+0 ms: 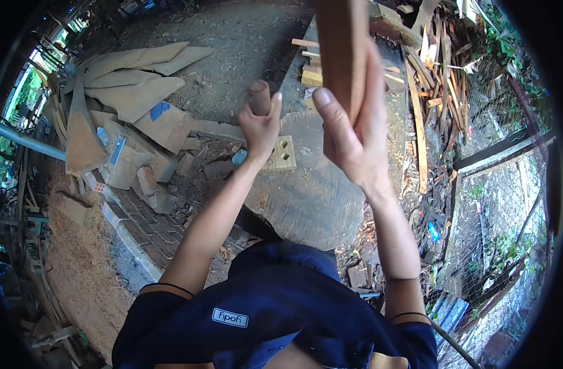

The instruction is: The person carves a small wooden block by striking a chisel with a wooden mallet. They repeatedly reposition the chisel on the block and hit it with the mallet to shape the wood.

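Observation:
My left hand [260, 130] is closed around a round brown wooden piece [259, 95], like a handle or short dowel; its lower part is hidden in the fist. Raised toward the camera, my right hand [362, 138] grips a thick brown wooden piece [342, 55], thumb on one side and fingers on the other. The upper end of that piece runs out of view. Below and between the hands, a pale wooden block [284, 154] with several dark square holes lies on the worn wooden work surface [312, 197], apart from both hands.
Pale offcuts [312, 75] lie on the far part of the work surface. Large flat wood pieces [131, 92] are stacked at the left, near a sawdust heap [78, 258]. Long wood strips [418, 135] and wire mesh [496, 203] are on the right.

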The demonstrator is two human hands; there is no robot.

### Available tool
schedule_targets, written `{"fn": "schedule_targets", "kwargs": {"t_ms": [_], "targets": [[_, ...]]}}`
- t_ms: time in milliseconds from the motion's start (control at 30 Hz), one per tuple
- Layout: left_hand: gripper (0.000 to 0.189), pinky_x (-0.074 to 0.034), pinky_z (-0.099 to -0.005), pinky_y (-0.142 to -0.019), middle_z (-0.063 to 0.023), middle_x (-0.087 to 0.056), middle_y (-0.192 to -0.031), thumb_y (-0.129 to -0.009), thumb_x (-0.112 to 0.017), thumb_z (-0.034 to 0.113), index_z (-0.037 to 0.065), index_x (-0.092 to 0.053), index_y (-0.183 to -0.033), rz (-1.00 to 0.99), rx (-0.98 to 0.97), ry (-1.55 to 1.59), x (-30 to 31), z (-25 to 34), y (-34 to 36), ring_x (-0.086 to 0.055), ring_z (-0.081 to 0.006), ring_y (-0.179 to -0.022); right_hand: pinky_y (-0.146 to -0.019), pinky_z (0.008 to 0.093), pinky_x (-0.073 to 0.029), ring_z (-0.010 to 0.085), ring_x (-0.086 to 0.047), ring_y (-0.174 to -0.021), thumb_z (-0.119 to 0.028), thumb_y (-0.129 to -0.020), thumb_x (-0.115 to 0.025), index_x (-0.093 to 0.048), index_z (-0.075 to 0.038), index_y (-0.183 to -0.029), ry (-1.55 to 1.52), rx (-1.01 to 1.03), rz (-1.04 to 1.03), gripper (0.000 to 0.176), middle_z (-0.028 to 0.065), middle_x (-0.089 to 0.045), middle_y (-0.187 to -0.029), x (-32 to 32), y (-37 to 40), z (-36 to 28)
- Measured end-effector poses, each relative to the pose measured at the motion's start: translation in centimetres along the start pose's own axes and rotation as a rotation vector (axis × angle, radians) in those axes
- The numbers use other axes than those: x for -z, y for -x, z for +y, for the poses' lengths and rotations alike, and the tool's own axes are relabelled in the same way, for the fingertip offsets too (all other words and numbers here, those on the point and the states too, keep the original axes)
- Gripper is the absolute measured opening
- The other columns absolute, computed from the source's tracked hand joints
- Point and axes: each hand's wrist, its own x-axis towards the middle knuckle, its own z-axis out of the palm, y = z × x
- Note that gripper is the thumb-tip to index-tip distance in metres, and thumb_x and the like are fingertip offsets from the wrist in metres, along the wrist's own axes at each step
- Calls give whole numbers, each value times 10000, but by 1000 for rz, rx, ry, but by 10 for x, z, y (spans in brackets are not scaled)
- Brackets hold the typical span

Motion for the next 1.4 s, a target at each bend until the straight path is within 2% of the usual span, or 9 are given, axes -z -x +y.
{"fn": "schedule_targets", "kwargs": {"t_ms": [167,300,400,500,633,733,900,1033,1400], "targets": [[198,-510,-359,-705,-123,-668,-805,-778,-693,59,0,-592,-938,-21,-175,-24,0,-4,13,-676,-222,-798,-1023,457,-423,369,-521,-1226,-280,-894,-612,-270,0,-1459,487,-469,-817,718,331,-494,-1312,12,-3,-15],[221,-510,-359,-669,-131,-662,-787,-778,-726,100,4,-595,-928,-22,-139,-24,-1,-7,16,-666,-221,-729,-1000,426,-437,341,-546,-1193,-279,-883,-631,-298,5,-1445,534,-391,-785,713,304,-520,-1294,30,-12,-39],[246,-509,-364,-646,-135,-660,-778,-774,-749,132,3,-593,-915,-74,-95,32,0,-3,23,-657,-224,-691,-885,494,-498,453,-639,-980,-294,-890,-573,-289,-1,-1414,90,9,-181,665,302,-641,-1046,14,-7,-48],[291,-514,-350,-680,-119,-669,-796,-772,-752,143,-12,-594,-961,-84,-183,7,1,-18,26,-669,-209,-716,-947,397,-452,314,-570,-1124,-287,-876,-647,-282,0,-1447,612,-478,-828,736,252,-559,-1224,14,4,-30],[241,-513,-338,-706,-112,-678,-835,-809,-719,118,-6,-602,-979,-46,-49,140,4,4,21,-673,-184,-791,-970,390,-440,326,-557,-1149,-281,-876,-649,-264,-4,-1462,512,-481,-860,753,269,-549,-1237,26,-1,-38],[219,-512,-318,-715,-107,-682,-861,-819,-711,118,4,-609,-976,-121,-59,49,6,2,19,-666,-174,-794,-855,495,-533,462,-653,-914,-323,-892,-574,-264,-41,-1443,7,-52,-191,692,299,-654,-1003,8,7,-41],[218,-501,-301,-703,-36,-645,-799,-820,-688,130,-13,-591,-953,-87,-253,61,4,-2,2,-638,-157,-748,-820,462,-532,419,-669,-841,-299,-856,-618,-240,-58,-1455,552,-278,-682,748,269,-650,-1033,13,24,-11],[182,-365,-218,-358,2,-544,-663,-843,-693,115,53,-523,-843,52,327,379,35,-25,-14,-495,-60,-456,-894,472,-476,479,-603,-1027,-272,-847,-596,-248,-75,-1450,16,-559,-329,723,307,-625,-1073,-9,65,23],[216,-454,-321,-648,-6,-503,-878,-888,-634,270,118,-517,-988,373,917,589,125,-72,-33,-493,-134,-731,-911,504,-454,475,-593,-1023,-406,-829,-588,-242,-126,-1470,384,-819,-568,780,324,-626,-1043,-40,192,134]]}}
